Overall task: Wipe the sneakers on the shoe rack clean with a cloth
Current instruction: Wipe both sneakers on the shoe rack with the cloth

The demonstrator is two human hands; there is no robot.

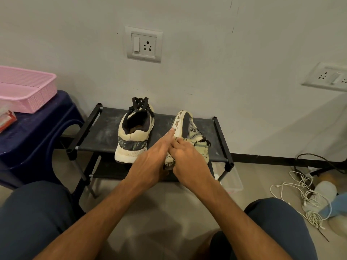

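Head view: 2 sneakers sit on the shoe rack [105, 128]. The right sneaker [185, 122] lies tipped on its side, sole facing left, long axis running away from the person. The left hand [150, 162] braces the sole with straight fingers. The right hand [187, 156], nearer the heel, curls over the cloth [201, 147] and presses it against the upper.

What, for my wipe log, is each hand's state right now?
Left hand: open, straight fingers touching the sole of the tilted sneaker.
Right hand: holding the cloth against that sneaker.
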